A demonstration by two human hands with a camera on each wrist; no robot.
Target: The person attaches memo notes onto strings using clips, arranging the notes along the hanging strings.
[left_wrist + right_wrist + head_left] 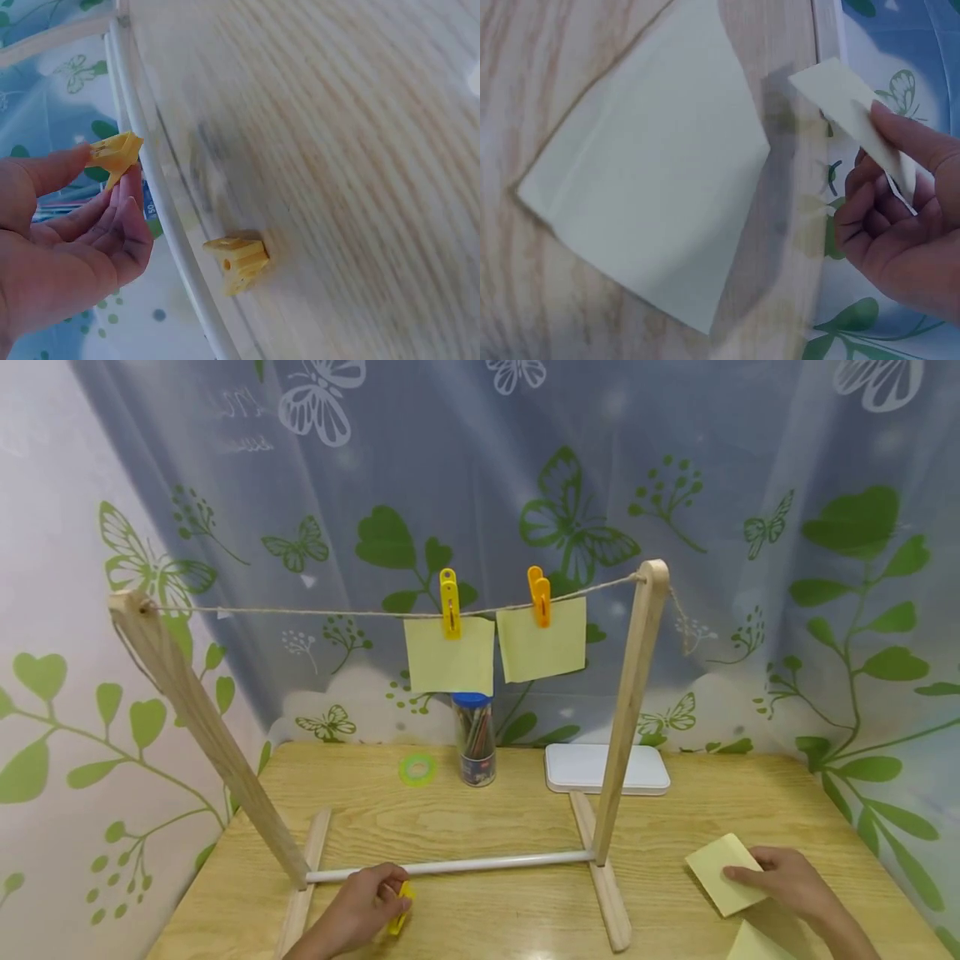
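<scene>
1. Wooden worktop [510,910] bears a frame [632,693]; two papers [450,667] hang from its string [300,611].
2. Right hand [797,883] grips a yellow note [716,867] near a sheet [645,180].
3. Left hand [363,906] pinches a yellow clip [116,154] near a second clip [244,259] on the worktop.

Head view bright w/ glare on table [510,906] nr bottom; 2 wrist views dimmer, hazy.

The head view looks forward and down from the person's side, wide enough for most of the wooden frame [628,718] and surface [487,910]. Both wrist views sit close and turned sideways: the left, beside the left fingers [133,236], shares the white rod [502,862] with the head; the right, beside the right fingers [857,214], shares the held note [723,872].
</scene>
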